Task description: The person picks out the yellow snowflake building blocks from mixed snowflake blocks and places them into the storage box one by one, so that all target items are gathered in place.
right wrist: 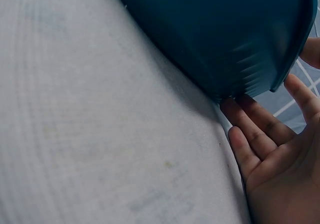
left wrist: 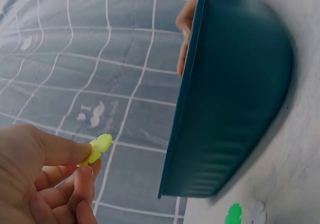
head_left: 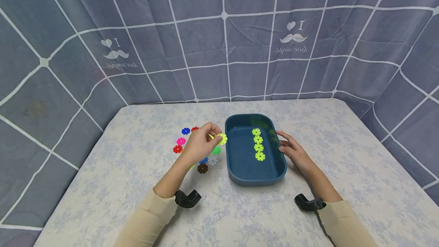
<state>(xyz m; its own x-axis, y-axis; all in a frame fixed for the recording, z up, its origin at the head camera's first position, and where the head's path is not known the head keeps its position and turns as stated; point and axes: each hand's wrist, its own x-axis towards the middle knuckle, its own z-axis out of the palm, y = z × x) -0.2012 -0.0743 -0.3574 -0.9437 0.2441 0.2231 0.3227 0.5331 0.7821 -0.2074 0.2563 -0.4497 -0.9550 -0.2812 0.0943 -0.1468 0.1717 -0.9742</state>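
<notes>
My left hand (head_left: pixel 202 142) pinches a yellow flower-shaped plastic disc (head_left: pixel 223 139) between thumb and fingertips, just left of a dark blue-green bin (head_left: pixel 236 170). In the left wrist view the disc (left wrist: pixel 101 146) appears nearly edge-on, apart from the bin's wall (left wrist: pixel 225 99). Inside the bin, a column of several yellow discs (head_left: pixel 258 147) lies toward its right side. My right hand (head_left: pixel 297 155) touches the bin's right side. In the right wrist view its fairly straight fingers (right wrist: pixel 255 134) rest against the outer wall, with other digits at the rim.
Loose flower-shaped discs lie left of the bin, partly hidden by my left hand: blue (head_left: pixel 185 131), pink (head_left: pixel 181 141), red (head_left: pixel 177 149), green (head_left: pixel 216 150), grey (head_left: pixel 212 160) and brown (head_left: pixel 202 168) among them. A grey checked curtain (head_left: pixel 247 79) hangs behind the pale patterned table (head_left: pixel 137 155).
</notes>
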